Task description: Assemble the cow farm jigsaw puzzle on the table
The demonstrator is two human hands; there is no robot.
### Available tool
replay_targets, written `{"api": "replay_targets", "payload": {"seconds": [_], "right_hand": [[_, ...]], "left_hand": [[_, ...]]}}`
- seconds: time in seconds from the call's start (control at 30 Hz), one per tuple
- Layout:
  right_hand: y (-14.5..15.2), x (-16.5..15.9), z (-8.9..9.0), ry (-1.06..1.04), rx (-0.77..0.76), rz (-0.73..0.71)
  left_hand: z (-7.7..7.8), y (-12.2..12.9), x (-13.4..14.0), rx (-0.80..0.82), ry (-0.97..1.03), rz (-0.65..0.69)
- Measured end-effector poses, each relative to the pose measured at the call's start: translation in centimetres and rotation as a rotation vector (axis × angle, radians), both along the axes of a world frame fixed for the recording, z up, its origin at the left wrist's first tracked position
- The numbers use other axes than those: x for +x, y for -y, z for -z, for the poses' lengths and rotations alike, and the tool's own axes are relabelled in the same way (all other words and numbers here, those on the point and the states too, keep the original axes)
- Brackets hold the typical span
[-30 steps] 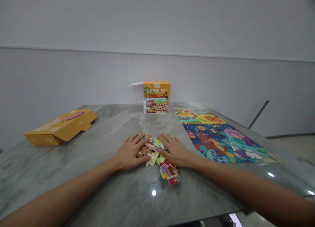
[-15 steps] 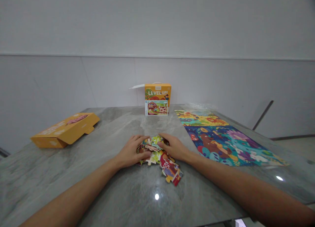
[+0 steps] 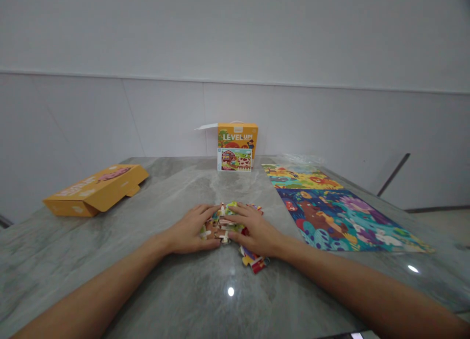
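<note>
A heap of colourful jigsaw puzzle pieces (image 3: 212,227) lies on the grey marble-look table in front of me. Around its left side curves my left hand (image 3: 188,230), thumb at the near edge and fingers at the far edge. My right hand (image 3: 257,230) lies over the right part of the heap, its fingers bent onto the pieces and hiding many of them. From beneath the right palm sticks out a red and purple group of pieces (image 3: 256,261) with a yellow tab. More pieces peek out beyond the right knuckles.
A yellow open-flapped box (image 3: 97,189) lies at the left. At the back stands a "LEVEL UP!" box (image 3: 238,133) with a farm picture card (image 3: 236,160) before it. Two assembled puzzles, a yellow one (image 3: 308,178) and a dark blue one (image 3: 338,219), lie at the right, with clear plastic (image 3: 299,159) behind.
My right hand has shifted left and nearer, covering more of the heap and part of the red group. My left hand stays at the heap's left side. The view has tilted slightly.
</note>
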State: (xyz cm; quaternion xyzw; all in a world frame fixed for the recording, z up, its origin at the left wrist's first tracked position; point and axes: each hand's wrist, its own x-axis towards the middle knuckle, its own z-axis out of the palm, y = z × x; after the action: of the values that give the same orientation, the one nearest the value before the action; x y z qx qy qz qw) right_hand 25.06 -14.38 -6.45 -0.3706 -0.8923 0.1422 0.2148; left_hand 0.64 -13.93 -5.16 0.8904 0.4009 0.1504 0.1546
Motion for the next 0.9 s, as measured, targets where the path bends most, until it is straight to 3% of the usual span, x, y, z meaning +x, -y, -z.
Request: {"api": "replay_targets", "payload": {"seconds": [0.23, 0.43, 0.6, 0.9], "right_hand": [[-1.8, 0.3, 0.6, -0.188, 0.193, -0.071], [-2.5, 0.6, 0.8, -0.194, 0.383, 0.131], [-2.5, 0.3, 0.9, -0.066, 0.359, 0.109], [-0.4, 0.3, -1.0, -0.074, 0.270, 0.047]], "left_hand": [[0.3, -0.5, -0.5, 0.021, 0.072, 0.015], [0.3, -0.5, -0.4, 0.028, 0.072, -0.006], [0.3, -0.6, -0.3, 0.036, 0.073, -0.017], [0.6, -1.0, -0.7, 0.102, 0.128, -0.042]]}}
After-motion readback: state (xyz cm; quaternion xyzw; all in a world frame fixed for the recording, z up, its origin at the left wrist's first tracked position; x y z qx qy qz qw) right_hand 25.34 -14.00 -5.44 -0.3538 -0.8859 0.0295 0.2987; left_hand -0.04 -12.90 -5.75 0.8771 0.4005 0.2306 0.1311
